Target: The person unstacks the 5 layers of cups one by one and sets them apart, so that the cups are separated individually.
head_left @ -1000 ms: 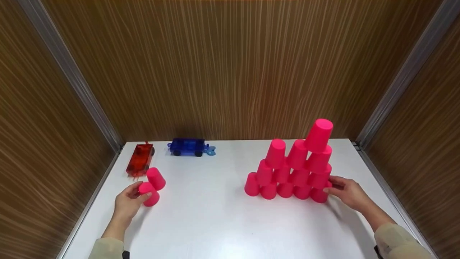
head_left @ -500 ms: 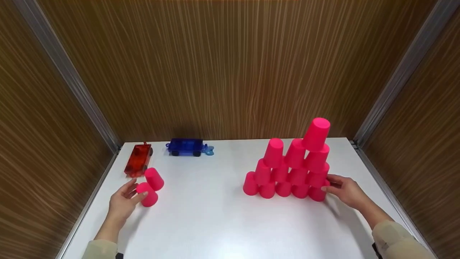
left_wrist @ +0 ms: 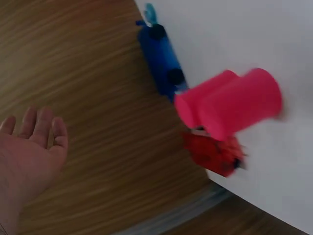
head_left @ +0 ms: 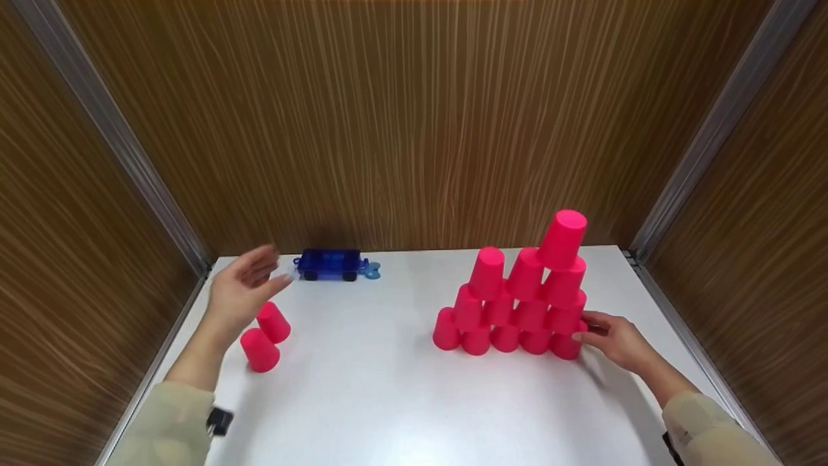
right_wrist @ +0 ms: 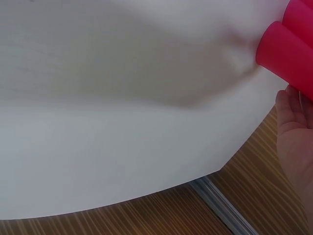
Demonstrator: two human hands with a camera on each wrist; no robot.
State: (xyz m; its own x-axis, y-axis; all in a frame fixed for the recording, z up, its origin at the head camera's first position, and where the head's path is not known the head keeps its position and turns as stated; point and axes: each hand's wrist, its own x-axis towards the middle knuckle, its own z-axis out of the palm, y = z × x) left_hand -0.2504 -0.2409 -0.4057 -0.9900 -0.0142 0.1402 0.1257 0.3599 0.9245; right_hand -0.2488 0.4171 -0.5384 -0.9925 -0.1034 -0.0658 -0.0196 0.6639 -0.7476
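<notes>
My left hand [head_left: 239,294] is raised above the back left of the table, fingers spread loosely, holding nothing; in the left wrist view the hand [left_wrist: 34,152] shows its palm. Just below it two upside-down pink cups [head_left: 260,350] stand side by side. My right hand [head_left: 618,343] reaches the lowest row of a stepped stack of upside-down pink cups [head_left: 530,281]. Its thumb lies in front of the rightmost bottom cup [head_left: 565,345] and the other fingers go behind it. One cup [head_left: 563,239] tops the stack at the right.
A translucent blue toy cart [head_left: 330,264] stands near the back wall. The red toy cart [left_wrist: 212,152] shows in the left wrist view, while the left hand hides it in the head view. Wood-grain walls [head_left: 414,129] enclose the white table [head_left: 362,401].
My left hand has left the front left cup and moved up and back over the red cart. My right hand keeps its place at the stack. The head view has shifted slightly.
</notes>
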